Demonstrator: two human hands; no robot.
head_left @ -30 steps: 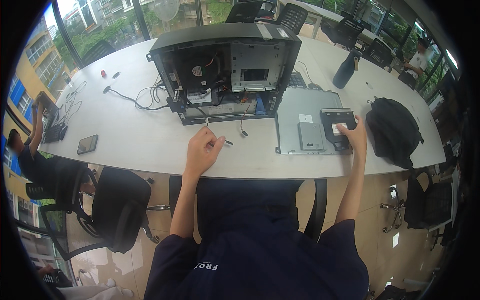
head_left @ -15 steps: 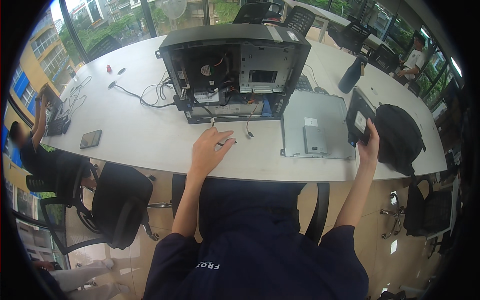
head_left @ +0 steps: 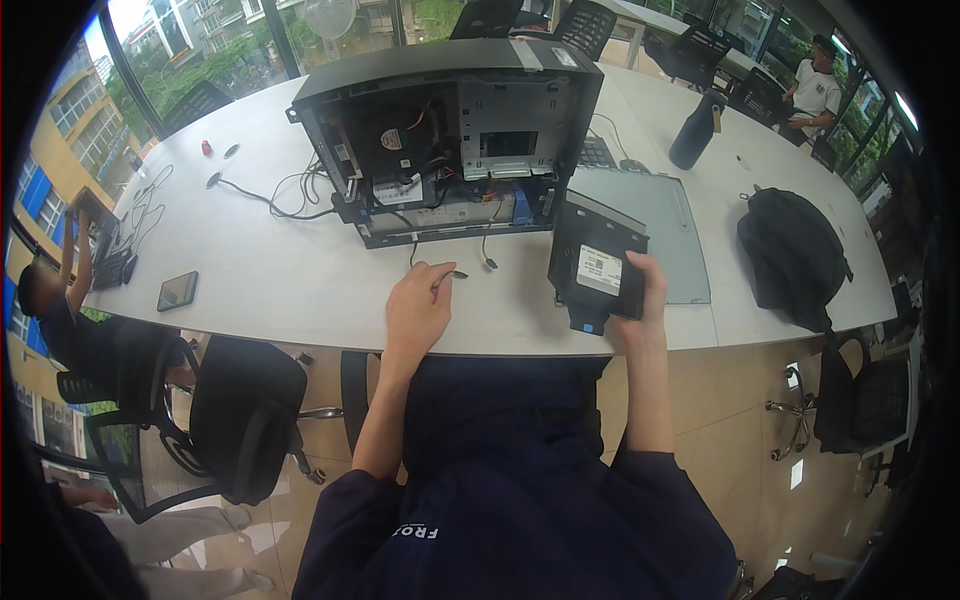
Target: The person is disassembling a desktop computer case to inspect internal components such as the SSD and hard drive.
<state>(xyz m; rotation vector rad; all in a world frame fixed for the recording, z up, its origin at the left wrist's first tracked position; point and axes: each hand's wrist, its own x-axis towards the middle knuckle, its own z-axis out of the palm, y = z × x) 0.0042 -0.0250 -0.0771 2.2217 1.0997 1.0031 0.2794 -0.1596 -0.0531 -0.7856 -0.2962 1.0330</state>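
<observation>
My right hand (head_left: 648, 292) grips a slim black optical drive (head_left: 612, 228) by its right side. The drive is tilted, with a white label facing me and a blue tab at its lower end. My left hand (head_left: 416, 308) rests near the table's front edge, fingers pinched on a thin black cable (head_left: 413, 251) that comes down from the computer case. A dark connector (head_left: 460, 274) sticks out by the fingertips. Ahead stands the opened desktop computer case (head_left: 440, 75), its fan and wiring exposed. Another cable's plug (head_left: 491, 264) dangles onto the table before it.
Behind the drive lies a grey metal side panel (head_left: 685, 250), partly covered. A dark bottle (head_left: 697, 132), mouse (head_left: 632, 166) and keyboard (head_left: 597, 152) sit beyond. A black backpack (head_left: 795, 250) is at right, a phone (head_left: 178, 290) at left. Other people are at far left and far right.
My right hand has brought the drive leftward from beside the backpack to in front of the panel, hiding the small metal box there. My left hand's fingers have drawn closer together.
</observation>
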